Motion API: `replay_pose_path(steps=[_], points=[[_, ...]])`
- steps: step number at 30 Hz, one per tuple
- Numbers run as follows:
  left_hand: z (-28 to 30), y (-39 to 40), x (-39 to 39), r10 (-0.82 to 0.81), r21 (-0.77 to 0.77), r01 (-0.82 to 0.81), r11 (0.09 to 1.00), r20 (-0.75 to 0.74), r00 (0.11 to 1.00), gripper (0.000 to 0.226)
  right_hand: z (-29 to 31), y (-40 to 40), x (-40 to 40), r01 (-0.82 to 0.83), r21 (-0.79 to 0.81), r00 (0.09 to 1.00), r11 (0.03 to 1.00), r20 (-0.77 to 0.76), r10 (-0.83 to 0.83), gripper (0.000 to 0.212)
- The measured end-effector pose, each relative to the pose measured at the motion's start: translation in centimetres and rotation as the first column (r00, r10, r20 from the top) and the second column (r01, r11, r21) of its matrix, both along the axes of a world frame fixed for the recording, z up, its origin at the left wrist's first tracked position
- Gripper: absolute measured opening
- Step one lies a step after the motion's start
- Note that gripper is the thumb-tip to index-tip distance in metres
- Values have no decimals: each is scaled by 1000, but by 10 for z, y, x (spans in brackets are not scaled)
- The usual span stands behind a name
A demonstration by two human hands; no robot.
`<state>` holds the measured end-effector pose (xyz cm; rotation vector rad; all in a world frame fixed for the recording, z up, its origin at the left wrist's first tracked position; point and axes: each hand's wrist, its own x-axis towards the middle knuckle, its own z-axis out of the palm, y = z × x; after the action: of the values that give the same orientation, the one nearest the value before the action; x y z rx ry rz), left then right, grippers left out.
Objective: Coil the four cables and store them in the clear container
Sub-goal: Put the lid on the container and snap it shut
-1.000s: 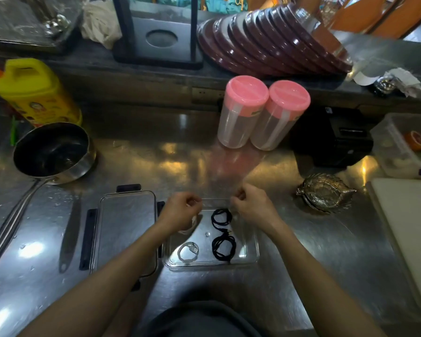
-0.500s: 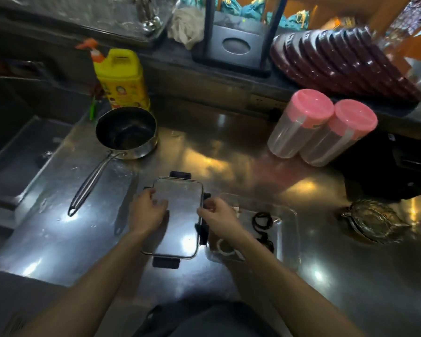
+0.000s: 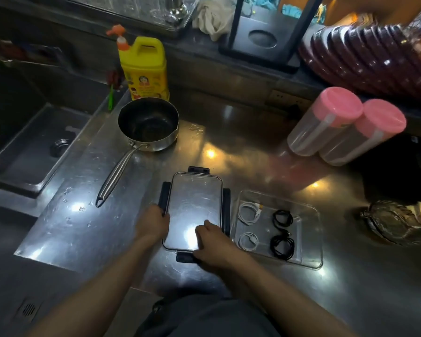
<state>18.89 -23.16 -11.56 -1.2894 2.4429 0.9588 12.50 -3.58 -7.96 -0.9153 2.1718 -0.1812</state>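
Observation:
The clear container (image 3: 311,260) stands on the steel counter, right of centre. Inside lie two coiled white cables (image 3: 249,212) (image 3: 248,241) on its left side and two coiled black cables (image 3: 283,218) (image 3: 282,246) on its right side. Just left of it lies the clear lid (image 3: 195,200) with black clips. My left hand (image 3: 152,223) grips the lid's left edge at the black clip. My right hand (image 3: 215,242) holds the lid's near right corner, fingers over the top and the near clip.
A steel saucepan (image 3: 148,125) with a long handle sits behind the lid, a yellow soap jug (image 3: 145,69) behind it. The sink (image 3: 38,147) is at the left. Two pink-lidded jars (image 3: 345,127) stand at the right, a glass dish (image 3: 394,223) beyond the container.
Both hands left the container and moved left onto the lid. The right hand has slid to the lid's near corner. The camera view shifted left.

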Motion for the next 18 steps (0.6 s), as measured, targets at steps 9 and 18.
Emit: replay_pose_path(steps=[9,18], points=[[0,11,-12,87,-36,-83,996,107,990,76,-26,13,32,-232,103,946,967,-206,249,96],[32,-13,-3,104,176,-97,980,-31,994,22,-40,25,47,-267,-13,917,964,-311,250,82]])
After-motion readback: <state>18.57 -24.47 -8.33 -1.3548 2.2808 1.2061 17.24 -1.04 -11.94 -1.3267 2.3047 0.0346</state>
